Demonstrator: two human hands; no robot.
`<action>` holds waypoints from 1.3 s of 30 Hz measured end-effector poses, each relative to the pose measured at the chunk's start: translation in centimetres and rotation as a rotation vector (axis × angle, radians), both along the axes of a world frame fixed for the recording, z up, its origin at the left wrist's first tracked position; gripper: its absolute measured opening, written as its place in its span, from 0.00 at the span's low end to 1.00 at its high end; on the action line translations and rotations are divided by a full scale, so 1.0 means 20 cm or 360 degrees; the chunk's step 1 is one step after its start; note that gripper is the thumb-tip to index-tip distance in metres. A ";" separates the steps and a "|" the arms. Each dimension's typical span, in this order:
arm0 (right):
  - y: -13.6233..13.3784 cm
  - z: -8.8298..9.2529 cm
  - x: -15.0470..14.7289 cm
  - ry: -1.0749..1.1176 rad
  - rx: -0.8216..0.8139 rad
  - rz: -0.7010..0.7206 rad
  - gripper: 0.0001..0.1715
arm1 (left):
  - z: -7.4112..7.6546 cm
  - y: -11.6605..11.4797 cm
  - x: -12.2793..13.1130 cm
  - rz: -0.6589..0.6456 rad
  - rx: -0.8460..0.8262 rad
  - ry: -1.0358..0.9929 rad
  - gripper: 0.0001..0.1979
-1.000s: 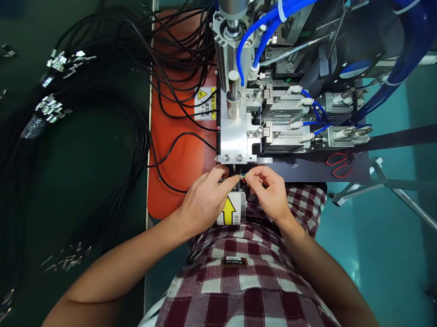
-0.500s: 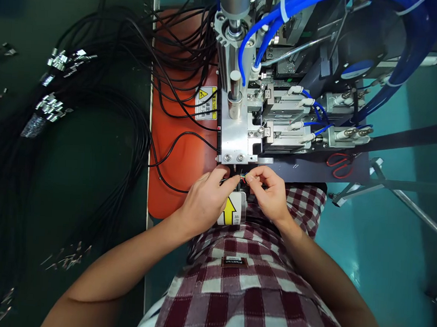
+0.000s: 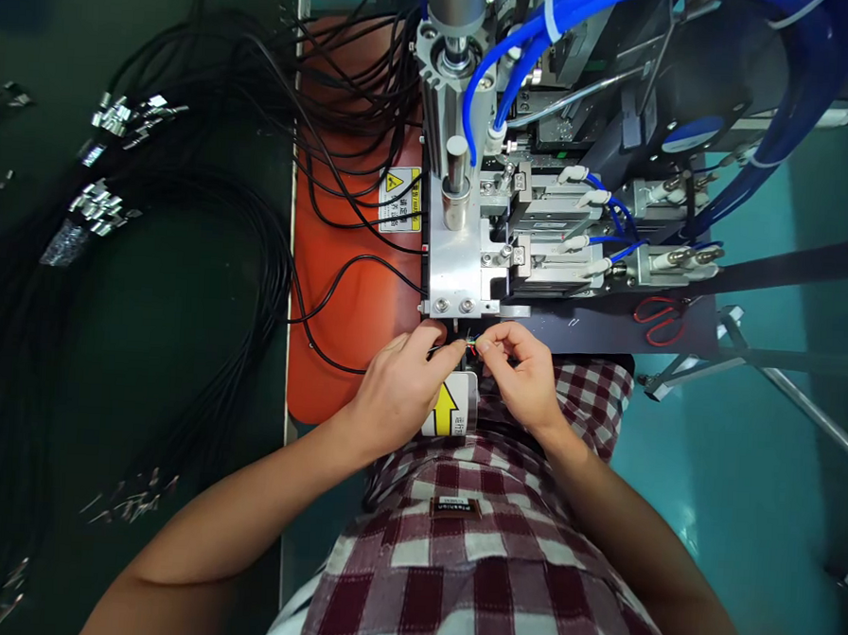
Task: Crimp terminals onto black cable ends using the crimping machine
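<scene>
Just below the front of the metal machine [image 3: 457, 272], my two hands nearly meet. My left hand [image 3: 404, 383] is closed on the end of a black cable [image 3: 343, 363], thumb and forefinger pressed together. Thin coloured wires [image 3: 472, 345] stick out of that cable end, with red, green and white showing. My right hand [image 3: 524, 372] pinches these wires between thumb and fingertips. The exact wire tips are hidden by the fingers. Beneath my hands sits a cylinder with a yellow arrow label [image 3: 450, 406].
Bundles of black cables [image 3: 257, 242] with shiny metal connectors [image 3: 103, 208] lie on the dark green table at left. Several cables cross the orange surface [image 3: 354, 304] into the machine. Blue air tubes [image 3: 596, 9] arch above. Red-handled scissors [image 3: 658, 320] rest on the dark plate at right.
Both hands hold almost the same position and grip. Only the coloured wires between the fingertips shift very slightly.
</scene>
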State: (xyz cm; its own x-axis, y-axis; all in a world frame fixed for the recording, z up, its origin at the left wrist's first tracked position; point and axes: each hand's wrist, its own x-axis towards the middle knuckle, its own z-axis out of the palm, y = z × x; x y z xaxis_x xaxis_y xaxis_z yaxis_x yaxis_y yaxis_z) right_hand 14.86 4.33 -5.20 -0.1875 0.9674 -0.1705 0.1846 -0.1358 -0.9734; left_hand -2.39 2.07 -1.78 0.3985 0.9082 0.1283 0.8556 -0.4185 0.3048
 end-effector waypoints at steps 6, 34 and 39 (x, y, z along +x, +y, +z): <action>-0.01 0.05 -0.01 -0.0332 0.0223 0.0001 0.07 | 0.00 0.00 0.00 0.0001 0.0018 0.0063 0.16; -0.01 0.04 -0.03 -0.0419 0.0377 -0.0050 0.05 | 0.01 0.00 0.01 -0.0051 0.0060 0.0064 0.14; -0.01 0.03 -0.02 -0.0355 0.0338 -0.0047 0.04 | 0.01 0.00 0.01 -0.0046 0.0050 0.0068 0.15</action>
State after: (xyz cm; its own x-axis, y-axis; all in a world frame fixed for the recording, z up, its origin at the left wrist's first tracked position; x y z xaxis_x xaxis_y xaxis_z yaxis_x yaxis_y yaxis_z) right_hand 14.37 4.03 -4.51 -0.1393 0.9902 0.0021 0.3958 0.0576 -0.9165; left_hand -2.17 2.12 -1.60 0.4305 0.8919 0.1386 0.8548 -0.4522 0.2547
